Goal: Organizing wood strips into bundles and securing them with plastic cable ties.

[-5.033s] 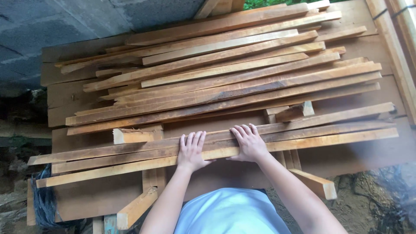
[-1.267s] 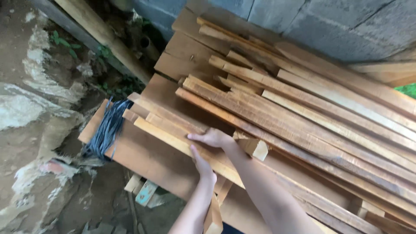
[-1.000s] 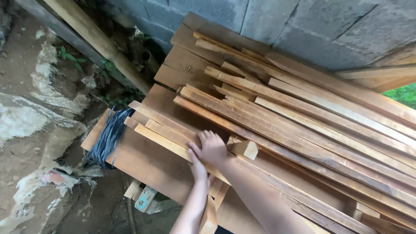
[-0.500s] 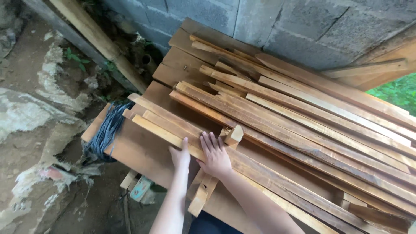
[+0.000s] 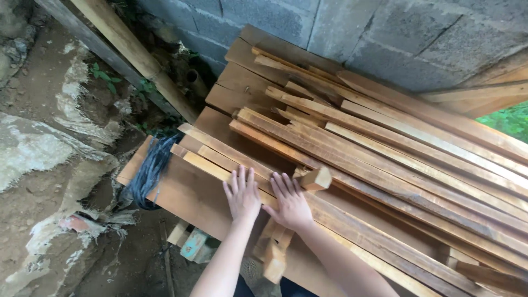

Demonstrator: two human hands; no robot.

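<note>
Both hands lying flat on the nearest wooden slats [image 5: 220,165] at the front edge of the timber stack; left hand [image 5: 242,193] with fingers spread, palm down; right hand [image 5: 290,202] just beside it, fingers splayed, pinching nothing; half a second ago the two hands were overlapping, now they are sitting side by side, so the pressing contact is getting wider; short wood block [image 5: 314,178] resting just beyond the right fingertips; slats lying across a wide plank [image 5: 181,192] serving as counter; dark cord bundle [image 5: 149,173] hanging at its left end; block wall [image 5: 352,33] behind.
</note>
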